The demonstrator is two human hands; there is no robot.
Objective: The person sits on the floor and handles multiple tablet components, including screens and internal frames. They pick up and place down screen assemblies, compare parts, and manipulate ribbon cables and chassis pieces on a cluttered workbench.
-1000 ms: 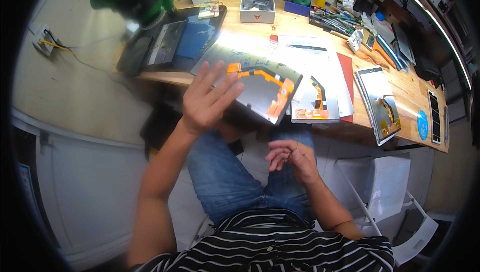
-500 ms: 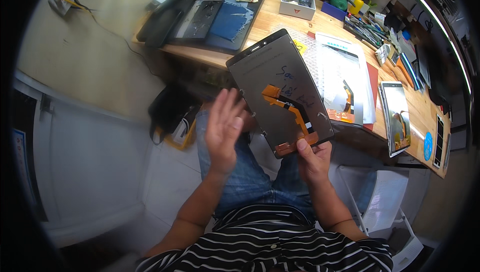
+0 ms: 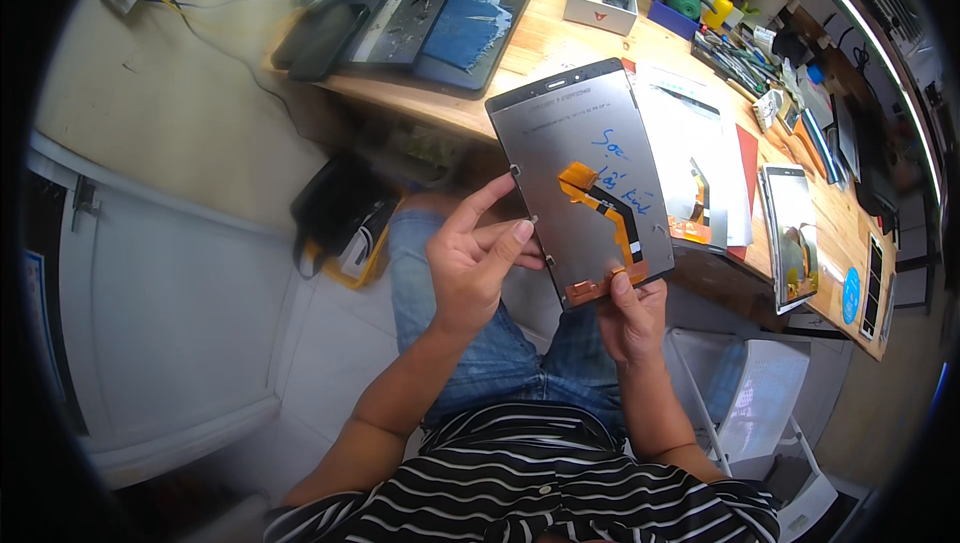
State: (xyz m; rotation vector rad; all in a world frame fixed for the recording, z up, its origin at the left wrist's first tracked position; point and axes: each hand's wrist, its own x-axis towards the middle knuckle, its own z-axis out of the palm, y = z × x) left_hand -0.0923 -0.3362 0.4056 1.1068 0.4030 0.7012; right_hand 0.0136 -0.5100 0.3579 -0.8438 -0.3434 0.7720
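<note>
A tablet screen panel (image 3: 575, 113) is held up over my lap, its grey back facing me. Blue handwriting and an orange-and-black flex cable (image 3: 622, 213) show on that back. My right hand (image 3: 632, 318) is closed on the lower right corner, thumb over the copper-coloured strip at the bottom edge and the other fingers behind. At the panel's left edge is my left hand (image 3: 470, 268), fingers apart. Its index fingertip reaches the edge by a small clip; the thumb points toward the edge lower down. Whether the fingertips lower down touch the panel, I cannot tell.
Behind the panel is a wooden workbench (image 3: 540, 33). It bears a dark mat (image 3: 465, 83), a white box (image 3: 600, 15), a second screen panel (image 3: 685, 158), an upright-leaning tablet (image 3: 795, 233) and a tool tray (image 3: 725, 58). A white folding chair (image 3: 765, 398) stands at right.
My left hand has moved up and right to the panel's left edge, from being raised and blurred beside it. The panel has shifted slightly right and turned more upright in my right hand.
</note>
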